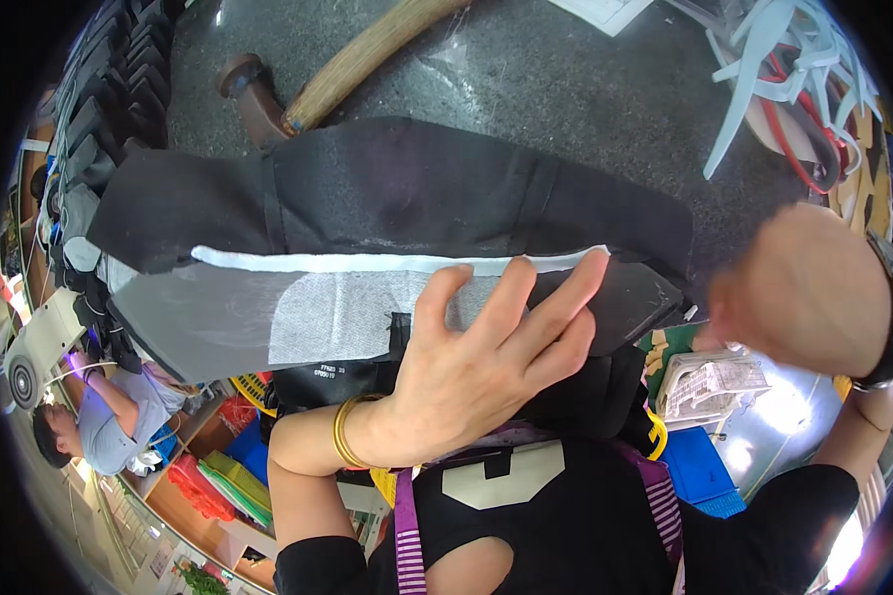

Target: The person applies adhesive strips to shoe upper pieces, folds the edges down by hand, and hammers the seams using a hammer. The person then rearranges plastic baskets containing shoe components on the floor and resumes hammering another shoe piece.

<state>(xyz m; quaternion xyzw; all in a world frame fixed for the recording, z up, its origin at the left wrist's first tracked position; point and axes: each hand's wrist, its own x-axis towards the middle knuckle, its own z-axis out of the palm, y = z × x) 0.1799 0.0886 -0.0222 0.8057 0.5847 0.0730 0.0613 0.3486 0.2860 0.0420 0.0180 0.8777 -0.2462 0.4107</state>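
Observation:
A long black shoe-upper-like piece (397, 183) lies across the dark worktop, its folded-back lower part (189, 317) showing dark grey. A narrow white strip (367, 263) runs along the fold, above a pale fabric patch (313, 322). My left hand (496, 347), with a gold bangle at the wrist, rests over the piece. Its fingers are apart and bent, their tips touching the right half of the strip. Off the piece's right end hovers my right hand (809, 288), with a watch on the wrist. Motion blurs its fingers, so what it holds, if anything, is unclear.
Behind the piece lies a hammer (357, 64) with a wooden handle. Stacked black pieces (119, 99) line the left edge. Light-blue plastic parts (794, 74) sit at the far right. A co-worker (114, 421) is at the left, beside a pale machine (45, 347).

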